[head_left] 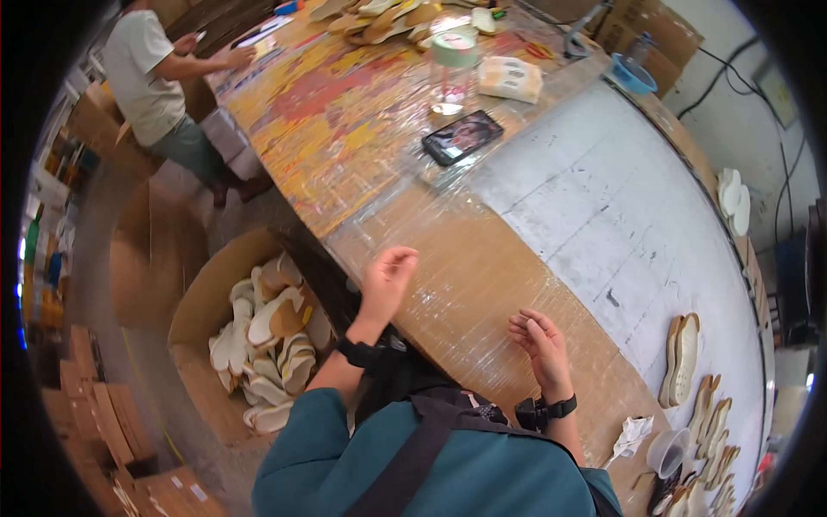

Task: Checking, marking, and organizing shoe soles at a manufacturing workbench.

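My left hand [388,280] hovers above the near left edge of the brown-covered tabletop [465,258], its fingers loosely bent and nothing in them. To the right, my right hand [543,349] is held over the same brown surface, fingers slightly curled and apart, also without anything. Each wrist wears a dark band. Beyond my hands a smartphone [463,137] with a lit screen lies on clear plastic film. A clear jar with a pale green lid [454,52] and a white packet [510,79] stand behind it.
At my left, a large cardboard box [202,379] holds many shoe soles [276,323]. More soles [680,358] line the right side of the grey-white tabletop, near a clear plastic cup [668,452] and crumpled tissue [633,435]. Another person [151,82] stands at the far left by the table.
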`<action>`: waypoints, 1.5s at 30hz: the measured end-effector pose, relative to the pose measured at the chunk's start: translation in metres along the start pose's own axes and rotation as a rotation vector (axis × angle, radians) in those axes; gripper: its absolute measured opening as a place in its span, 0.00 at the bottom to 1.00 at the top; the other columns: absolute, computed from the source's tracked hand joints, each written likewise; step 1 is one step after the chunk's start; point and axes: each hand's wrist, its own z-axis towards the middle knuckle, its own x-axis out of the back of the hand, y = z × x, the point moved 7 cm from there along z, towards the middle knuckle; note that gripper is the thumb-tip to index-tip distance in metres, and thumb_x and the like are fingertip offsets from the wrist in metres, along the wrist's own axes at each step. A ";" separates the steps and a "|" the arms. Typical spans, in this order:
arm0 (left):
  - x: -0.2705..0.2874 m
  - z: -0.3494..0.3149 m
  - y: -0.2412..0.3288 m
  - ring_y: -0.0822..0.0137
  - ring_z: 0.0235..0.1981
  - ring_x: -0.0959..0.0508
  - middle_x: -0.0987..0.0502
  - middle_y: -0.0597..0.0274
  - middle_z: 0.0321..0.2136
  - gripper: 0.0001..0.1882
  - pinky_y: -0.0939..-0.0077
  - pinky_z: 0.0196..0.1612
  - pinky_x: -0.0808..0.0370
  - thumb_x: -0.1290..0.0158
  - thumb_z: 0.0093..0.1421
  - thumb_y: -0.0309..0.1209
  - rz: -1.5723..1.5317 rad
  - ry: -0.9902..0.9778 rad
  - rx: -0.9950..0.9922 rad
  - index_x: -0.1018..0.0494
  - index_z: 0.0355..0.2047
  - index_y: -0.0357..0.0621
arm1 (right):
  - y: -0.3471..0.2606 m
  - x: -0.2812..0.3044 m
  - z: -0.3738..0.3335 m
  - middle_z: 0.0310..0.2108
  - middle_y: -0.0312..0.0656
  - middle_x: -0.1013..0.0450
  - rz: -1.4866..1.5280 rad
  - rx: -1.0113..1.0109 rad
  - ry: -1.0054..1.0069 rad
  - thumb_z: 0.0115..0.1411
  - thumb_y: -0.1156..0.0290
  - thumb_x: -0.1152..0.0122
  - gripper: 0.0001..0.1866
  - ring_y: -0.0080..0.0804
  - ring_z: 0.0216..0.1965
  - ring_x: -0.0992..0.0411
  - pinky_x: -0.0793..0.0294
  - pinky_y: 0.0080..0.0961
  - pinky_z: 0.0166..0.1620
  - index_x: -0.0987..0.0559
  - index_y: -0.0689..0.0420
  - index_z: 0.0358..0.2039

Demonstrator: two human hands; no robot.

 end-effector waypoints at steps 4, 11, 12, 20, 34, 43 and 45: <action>-0.082 0.012 -0.010 0.81 0.25 0.31 0.28 0.70 0.25 0.05 0.89 0.30 0.34 0.52 0.54 0.25 -0.128 -0.190 0.023 0.29 0.32 0.38 | -0.019 0.042 0.012 0.36 0.42 0.29 -0.099 0.219 0.184 0.58 0.69 0.52 0.15 0.24 0.36 0.31 0.33 0.16 0.39 0.31 0.64 0.43; -0.153 0.004 -0.066 0.78 0.27 0.29 0.27 0.66 0.24 0.06 0.86 0.32 0.32 0.53 0.55 0.25 -0.168 -0.318 0.129 0.31 0.33 0.37 | -0.021 0.109 0.016 0.34 0.41 0.29 -0.129 0.405 0.435 0.58 0.69 0.53 0.14 0.22 0.34 0.31 0.32 0.16 0.36 0.31 0.63 0.41; -0.152 -0.001 -0.062 0.77 0.25 0.29 0.28 0.66 0.24 0.05 0.85 0.29 0.32 0.52 0.54 0.25 -0.043 -0.298 0.050 0.30 0.31 0.37 | -0.016 0.117 0.014 0.34 0.41 0.29 -0.099 0.397 0.457 0.58 0.69 0.53 0.13 0.23 0.33 0.31 0.31 0.16 0.36 0.31 0.64 0.41; -0.162 -0.016 -0.026 0.69 0.21 0.29 0.28 0.60 0.23 0.04 0.81 0.25 0.32 0.51 0.51 0.24 0.349 -0.404 -0.290 0.29 0.28 0.39 | -0.010 0.130 0.015 0.33 0.42 0.29 0.075 0.422 0.453 0.58 0.72 0.54 0.12 0.23 0.32 0.31 0.30 0.17 0.35 0.31 0.64 0.41; -0.168 -0.020 -0.028 0.69 0.23 0.29 0.28 0.61 0.23 0.03 0.81 0.26 0.33 0.51 0.51 0.24 0.381 -0.427 -0.322 0.29 0.28 0.39 | -0.010 0.128 0.012 0.33 0.42 0.29 0.078 0.445 0.369 0.58 0.74 0.53 0.12 0.23 0.32 0.31 0.30 0.16 0.36 0.31 0.66 0.41; -0.168 -0.021 -0.027 0.72 0.24 0.29 0.28 0.62 0.24 0.04 0.83 0.27 0.33 0.51 0.52 0.24 0.394 -0.421 -0.270 0.29 0.28 0.38 | -0.010 0.127 0.013 0.33 0.43 0.29 0.072 0.462 0.336 0.57 0.74 0.53 0.12 0.23 0.32 0.31 0.30 0.16 0.36 0.31 0.66 0.40; -0.168 -0.022 -0.024 0.72 0.24 0.29 0.28 0.62 0.24 0.04 0.83 0.27 0.32 0.51 0.52 0.24 0.385 -0.419 -0.273 0.29 0.28 0.38 | -0.009 0.126 0.013 0.33 0.42 0.29 0.054 0.455 0.339 0.58 0.75 0.53 0.12 0.23 0.33 0.31 0.30 0.16 0.36 0.31 0.66 0.40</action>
